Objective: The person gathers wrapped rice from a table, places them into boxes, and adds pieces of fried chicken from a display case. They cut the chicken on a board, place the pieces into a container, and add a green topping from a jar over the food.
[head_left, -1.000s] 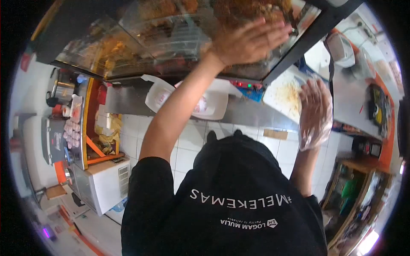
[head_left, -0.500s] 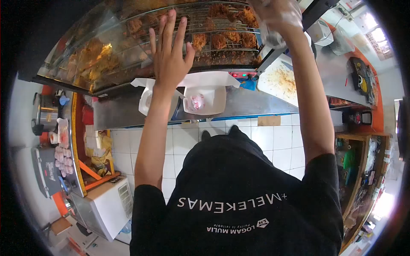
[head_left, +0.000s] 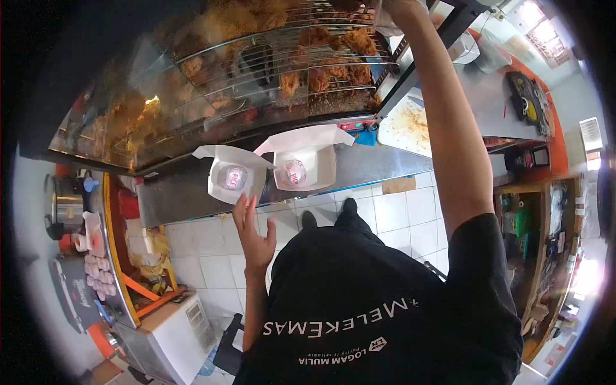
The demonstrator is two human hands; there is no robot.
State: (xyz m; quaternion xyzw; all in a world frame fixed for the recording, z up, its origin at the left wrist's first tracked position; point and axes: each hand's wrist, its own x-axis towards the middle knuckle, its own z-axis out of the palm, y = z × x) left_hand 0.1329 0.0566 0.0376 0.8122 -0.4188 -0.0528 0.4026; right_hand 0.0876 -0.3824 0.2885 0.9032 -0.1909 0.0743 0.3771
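Observation:
My left hand (head_left: 258, 239) is open, fingers apart, just in front of the left white paper box (head_left: 221, 194) and holding nothing. Inside that box lies a round wrapped rice portion (head_left: 233, 178) with red print. The right paper box (head_left: 324, 168), its lid raised, holds another wrapped rice portion (head_left: 294, 172). My right hand (head_left: 389, 14) reaches up at the right end of the glass display case, with clear plastic around it. Its fingers are largely hidden at the top edge. Pieces of fried chicken (head_left: 330, 79) sit on the wire racks close to it.
The glass display case (head_left: 212, 83) spans the far side of the steel counter (head_left: 173, 196). A white crumb-covered board (head_left: 404, 125) lies right of it. Left are a metal pot (head_left: 67, 199) and a side table with several wrapped portions (head_left: 99, 276). A wooden shelf (head_left: 536, 282) stands right.
My left hand has come down from the glass to the front of the left box. My right hand has moved farther up and slightly left, toward the case racks.

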